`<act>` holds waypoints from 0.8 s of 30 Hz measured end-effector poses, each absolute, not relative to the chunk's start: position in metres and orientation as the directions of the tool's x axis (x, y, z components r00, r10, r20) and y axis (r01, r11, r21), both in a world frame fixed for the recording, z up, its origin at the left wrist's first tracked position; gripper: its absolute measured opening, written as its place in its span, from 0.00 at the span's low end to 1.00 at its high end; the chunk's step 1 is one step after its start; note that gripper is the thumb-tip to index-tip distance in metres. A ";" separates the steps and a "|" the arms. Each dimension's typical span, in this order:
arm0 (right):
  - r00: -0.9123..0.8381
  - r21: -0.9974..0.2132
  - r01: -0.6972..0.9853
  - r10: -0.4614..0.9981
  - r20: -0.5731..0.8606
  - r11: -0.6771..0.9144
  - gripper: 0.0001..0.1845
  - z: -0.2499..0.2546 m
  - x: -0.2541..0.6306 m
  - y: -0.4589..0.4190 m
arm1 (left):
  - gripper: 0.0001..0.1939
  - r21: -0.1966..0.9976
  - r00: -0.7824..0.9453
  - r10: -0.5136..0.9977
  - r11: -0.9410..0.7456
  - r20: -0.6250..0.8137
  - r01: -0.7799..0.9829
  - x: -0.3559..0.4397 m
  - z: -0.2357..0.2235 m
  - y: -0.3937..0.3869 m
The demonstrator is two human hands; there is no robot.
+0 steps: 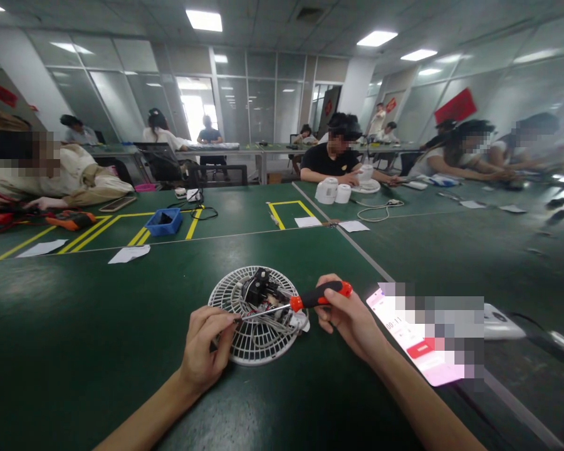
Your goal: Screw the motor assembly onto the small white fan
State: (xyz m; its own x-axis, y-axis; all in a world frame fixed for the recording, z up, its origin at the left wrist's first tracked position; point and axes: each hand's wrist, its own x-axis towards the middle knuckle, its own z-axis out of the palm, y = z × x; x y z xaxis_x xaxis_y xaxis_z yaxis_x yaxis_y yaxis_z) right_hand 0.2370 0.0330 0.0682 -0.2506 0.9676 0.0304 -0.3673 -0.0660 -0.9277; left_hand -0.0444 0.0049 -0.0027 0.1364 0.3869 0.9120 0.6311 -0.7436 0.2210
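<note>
My right hand (345, 313) is wrapped round the red and black handle of a screwdriver (316, 296). Its metal shaft points left, across a round white fan grille (263, 358) lying on the green table. At the tip of the shaft, the fingers of my left hand (209, 341) are pinched together. Whatever they hold is too small to make out. On the grille sits a black fan motor (259, 288) with wires, and a pale cable (267, 335) lies coiled beside and below it.
A lit phone (418, 344) lies by my right forearm, with a white device (501, 322) beyond it. Farther off are a blue bin (163, 222), paper slips (129, 253), an orange meter (70, 219) and white rolls (326, 191). Several people work around the tables.
</note>
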 end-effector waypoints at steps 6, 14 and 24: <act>-0.404 -0.989 -0.126 0.907 0.117 0.072 0.18 0.074 0.262 0.037 | 0.23 0.397 -0.002 0.506 -0.674 0.862 0.623 -0.050 0.021 0.013; -0.402 -0.986 -0.031 0.901 0.164 0.165 0.17 0.078 0.267 0.040 | 0.44 0.907 -0.121 0.901 -0.401 0.416 0.130 -0.040 0.084 0.030; -0.395 -0.997 -0.064 0.916 0.074 0.053 0.14 0.071 0.264 0.043 | 0.28 0.952 -0.081 0.954 -0.294 0.288 -0.079 -0.026 0.086 0.034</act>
State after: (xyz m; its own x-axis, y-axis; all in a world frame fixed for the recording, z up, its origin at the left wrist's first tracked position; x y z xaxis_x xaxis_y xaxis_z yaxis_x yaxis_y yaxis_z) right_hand 0.2642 0.0427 0.0713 -0.3948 0.9158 0.0741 -0.0643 0.0529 -0.9965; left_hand -0.0262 0.0340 0.0859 -0.0812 0.9541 0.2882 -0.0792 -0.2944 0.9524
